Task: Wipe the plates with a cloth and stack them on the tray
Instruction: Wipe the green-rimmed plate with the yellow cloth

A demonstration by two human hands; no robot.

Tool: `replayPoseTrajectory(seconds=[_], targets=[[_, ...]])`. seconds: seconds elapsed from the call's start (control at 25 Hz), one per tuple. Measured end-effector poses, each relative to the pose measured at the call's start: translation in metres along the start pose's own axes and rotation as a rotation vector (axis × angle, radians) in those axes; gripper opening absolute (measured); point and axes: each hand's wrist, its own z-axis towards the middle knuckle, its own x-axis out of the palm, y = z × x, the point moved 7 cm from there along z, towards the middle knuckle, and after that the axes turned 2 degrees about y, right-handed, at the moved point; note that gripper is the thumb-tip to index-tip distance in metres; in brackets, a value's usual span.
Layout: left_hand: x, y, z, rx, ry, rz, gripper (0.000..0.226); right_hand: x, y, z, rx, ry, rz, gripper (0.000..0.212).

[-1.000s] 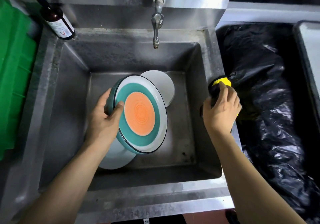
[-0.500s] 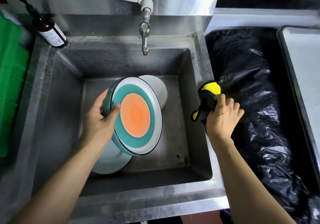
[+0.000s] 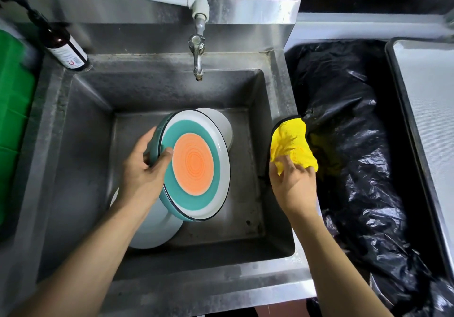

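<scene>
Left hand [image 3: 141, 169] grips the round ceramic plate with orange centre, teal ring and white rim [image 3: 195, 167] by its left edge, thumb on the face, fingers [image 3: 147, 142] curled behind. The plate is held tilted above the stainless steel sink basin [image 3: 81, 144], face turned up and toward the right, its visible long axis running top-left to bottom-right. Right hand [image 3: 293, 181] pinches the yellow microfibre cloth with dark edging [image 3: 291, 142] over the sink's right rim, just beside the black plastic bin liner [image 3: 356, 144]. The cloth lies right of the plate, apart from it, so the right hand is the one nearer the plate's face; judged next move is a short leftward sweep onto it. Two pale plates [image 3: 157, 228] sit in the basin below, one partly behind the held plate; probably plain white, hard to tell. The grey rectangular tray [image 3: 427, 110] lies far right, past the liner, with no plate visible on it.
</scene>
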Motion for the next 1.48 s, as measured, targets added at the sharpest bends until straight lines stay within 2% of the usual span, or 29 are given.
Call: replayPoseTrajectory(seconds=[0.16, 0.24, 0.36, 0.4, 0.48, 0.6, 0.8, 0.88, 0.96, 1.08, 1.16, 1.28, 1.48], targets=[[0.001, -0.001, 0.000, 0.000, -0.020, -0.004, 0.046, -0.016, -0.008, 0.002, 0.029, -0.134, 0.055, 0.021], [0.002, -0.002, -0.001, -0.002, -0.024, -0.005, 0.047, -0.016, -0.016, 0.014, 0.124, -0.099, 0.025, 0.037], [0.000, -0.002, -0.005, -0.007, -0.030, -0.003, 0.046, 0.014, -0.026, 0.025, 0.254, 0.218, 0.032, 0.090], [-0.001, -0.003, -0.006, -0.009, -0.033, -0.006, 0.046, 0.026, -0.028, 0.022, 0.257, 0.306, 0.033, 0.099], [-0.003, -0.005, -0.008, -0.007, -0.036, -0.005, 0.046, 0.040, -0.028, 0.016, 0.191, 0.297, 0.022, 0.094], [-0.006, -0.011, -0.011, -0.005, -0.036, -0.013, 0.047, 0.043, -0.017, 0.009, 0.086, 0.135, 0.073, 0.074], [-0.019, -0.025, -0.016, 0.014, -0.075, -0.014, 0.053, 0.028, 0.002, 0.005, 0.117, 0.095, 0.215, 0.066], [-0.025, -0.035, -0.019, 0.033, -0.091, -0.018, 0.057, 0.013, 0.019, 0.004, 0.108, 0.053, 0.327, 0.061], [-0.028, -0.043, -0.023, 0.043, -0.093, -0.035, 0.059, -0.012, 0.045, 0.005, 0.081, 0.017, 0.585, 0.056], [-0.035, -0.054, -0.030, 0.047, -0.087, -0.058, 0.065, -0.061, 0.081, 0.005, 0.205, -0.046, 0.877, 0.058], [-0.037, -0.058, -0.034, 0.038, -0.083, -0.086, 0.067, -0.082, 0.112, 0.002, 0.161, -0.050, 0.971, 0.058], [-0.044, -0.068, -0.044, 0.011, -0.065, -0.157, 0.069, -0.082, 0.148, -0.004, 0.125, 0.032, 1.017, 0.055], [-0.055, -0.078, -0.058, -0.055, 0.008, -0.222, 0.070, -0.081, 0.155, -0.006, 0.308, -0.003, 1.071, 0.043]])
